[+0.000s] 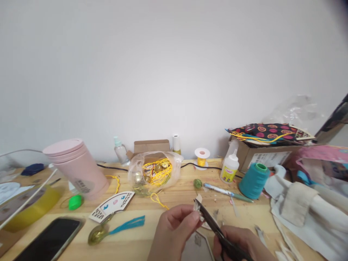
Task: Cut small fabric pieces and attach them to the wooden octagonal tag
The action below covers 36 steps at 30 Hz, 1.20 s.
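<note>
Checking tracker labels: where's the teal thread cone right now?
Head view, right side: the teal thread cone is just right of the yellow-labelled bottle, in front of the cardboard box.

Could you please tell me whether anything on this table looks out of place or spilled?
Loose whitish scraps litter the wooden tabletop beside the right hand, looking untidy; no spill is visible.

black-bladed scissors (216, 228) | small off-white scrap (199, 198) | teal cone of thread (252, 184), green core (261, 167) | pale-pink cylindrical tumbler (77, 168) | white plastic bottle (232, 158), yellow label (228, 173) | black cloth (268, 129), pink-and-orange round motifs
</note>
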Tool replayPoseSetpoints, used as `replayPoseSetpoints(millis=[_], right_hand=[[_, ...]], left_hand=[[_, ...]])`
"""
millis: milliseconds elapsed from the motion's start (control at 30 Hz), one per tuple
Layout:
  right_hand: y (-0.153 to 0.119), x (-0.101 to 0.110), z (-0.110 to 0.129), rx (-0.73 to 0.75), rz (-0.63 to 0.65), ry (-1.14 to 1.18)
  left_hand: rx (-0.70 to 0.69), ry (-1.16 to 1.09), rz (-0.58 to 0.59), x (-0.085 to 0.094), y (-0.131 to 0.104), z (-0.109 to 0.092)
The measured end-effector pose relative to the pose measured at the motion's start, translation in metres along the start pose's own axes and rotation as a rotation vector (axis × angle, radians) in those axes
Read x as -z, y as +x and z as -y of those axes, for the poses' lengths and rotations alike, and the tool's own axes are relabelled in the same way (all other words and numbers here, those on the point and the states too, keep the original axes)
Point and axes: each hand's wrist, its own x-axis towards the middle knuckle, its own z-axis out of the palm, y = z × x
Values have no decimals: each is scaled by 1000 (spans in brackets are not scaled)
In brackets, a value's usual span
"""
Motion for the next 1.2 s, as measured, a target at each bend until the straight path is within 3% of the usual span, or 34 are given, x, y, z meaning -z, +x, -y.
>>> replayPoseSetpoints(millis=[100,367,533,867,1200], right_hand=[[0,3,0,13,58,59],[0,-1,-6,78,17,95],[0,-3,-3,14,-62,40],[-1,2,2,-83,8,34],[-4,-5,20,-86,-100,-99]], left_hand=[[22,30,30,1,1,1],[48,20,42,-1,0,6],[112,-91,-56,-7,-4,2],[99,-216,29,1,3,6],[92,-195,41,3,4,9]])
